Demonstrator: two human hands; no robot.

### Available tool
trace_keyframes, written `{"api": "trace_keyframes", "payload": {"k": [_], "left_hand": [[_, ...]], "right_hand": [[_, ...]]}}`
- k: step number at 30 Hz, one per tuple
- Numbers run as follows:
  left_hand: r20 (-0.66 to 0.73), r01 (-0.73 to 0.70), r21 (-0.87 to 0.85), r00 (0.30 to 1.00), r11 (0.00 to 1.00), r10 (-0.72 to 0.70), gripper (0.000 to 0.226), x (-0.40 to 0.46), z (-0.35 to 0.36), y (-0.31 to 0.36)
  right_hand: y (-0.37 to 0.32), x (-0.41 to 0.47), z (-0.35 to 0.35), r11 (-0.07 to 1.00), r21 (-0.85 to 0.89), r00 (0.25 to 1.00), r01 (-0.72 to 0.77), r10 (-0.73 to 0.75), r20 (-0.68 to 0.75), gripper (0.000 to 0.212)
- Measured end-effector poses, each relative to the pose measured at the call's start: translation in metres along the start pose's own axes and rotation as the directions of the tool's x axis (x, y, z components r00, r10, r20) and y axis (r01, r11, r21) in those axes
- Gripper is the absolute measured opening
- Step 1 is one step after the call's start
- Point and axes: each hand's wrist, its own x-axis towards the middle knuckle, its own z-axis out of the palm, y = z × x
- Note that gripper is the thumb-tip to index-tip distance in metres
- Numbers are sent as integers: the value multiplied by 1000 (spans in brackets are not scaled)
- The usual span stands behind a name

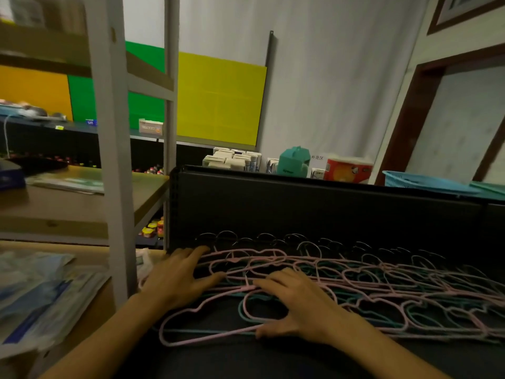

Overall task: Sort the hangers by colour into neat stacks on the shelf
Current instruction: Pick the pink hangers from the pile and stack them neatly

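Hangers (355, 283), pink and teal mixed, lie fanned in one overlapping row along the dark shelf (273, 359), their thin metal hooks pointing at its black back panel (300, 206). The left hand (177, 280) rests flat on the row's left end, fingers straight and spread across the top pink hanger, gripping nothing. The right hand (297, 302) lies just beside it, palm down on the pile with fingers relaxed; its thumb touches the lower bar of the frontmost pink hanger (207, 318), though in the dim, soft view I cannot be sure whether it presses or only brushes it.

Sorting looks barely begun: no single-colour stack is visible, and both colours interleave throughout. The likely next move is to pinch one pink frame free and lift it clear, which calls for care, since the hooks and thin bars nest and could drag neighbours along.

The frames are slim, coated wire with wavy, notched shoulders and a matte finish; the shelf surface is smooth and dark.
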Motion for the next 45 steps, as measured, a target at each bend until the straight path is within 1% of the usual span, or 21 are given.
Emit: {"api": "trace_keyframes", "payload": {"k": [3, 8, 12, 16, 18, 20, 23, 25, 26, 29, 34, 38, 41, 45], "left_hand": [[-17, -5, -15, 1000, 1000, 5, 115, -2, 2, -3], [-51, -32, -33, 998, 999, 30, 116, -12, -1, 3], [-94, -44, -42, 995, 998, 40, 118, -21, -3, 6], [-145, -68, -34, 987, 997, 62, 110, -25, -5, 8], [-146, -76, -42, 987, 996, 69, 109, -27, -9, 14], [-152, -90, -36, 985, 995, 83, 103, -26, -13, 21], [-181, -126, -7, 976, 992, 122, 103, -20, -19, 39], [-178, -150, -3, 973, 989, 147, 93, -14, -19, 54], [-184, -165, 3, 969, 986, 162, 92, -11, -18, 62], [-212, -214, 33, 953, 976, 216, 109, -1, -19, 91], [-202, -286, 89, 933, 954, 298, 105, 19, -15, 157], [-194, -353, 113, 909, 929, 369, 102, 36, -10, 231], [-226, -406, 79, 882, 910, 413, 103, 41, -1, 295], [-234, -456, 35, 861, 889, 451, 108, 45, 15, 379]], "right_hand": [[-3, -4, 2, 1000, -9, 1000, 2, -2, -29, 95], [-5, -13, 0, 999, -44, 998, 23, -26, -63, 98], [-4, -19, 5, 998, -55, 991, 29, -36, -130, 101], [-5, -29, 7, 997, -82, 980, 14, -30, -196, 95], [-4, -36, 5, 996, -86, 971, 4, -24, -238, 92], [-2, -44, 1, 996, -93, 964, -19, -6, -266, 92], [8, -59, -3, 991, -118, 951, -67, 27, -309, 93], [17, -73, -6, 984, -154, 934, -92, 31, -357, 91], [22, -81, -7, 979, -173, 927, -109, 37, -373, 89], [41, -105, -12, 963, -214, 911, -164, 64, -408, 87], [89, -159, -18, 922, -286, 892, -261, 117, -437, 84], [130, -216, -27, 886, -303, 866, -351, 184, -465, 83], [162, -261, -34, 886, -236, 846, -399, 256, -467, 85], [205, -321, -34, 890, -192, 827, -413, 279, -487, 84]]}}
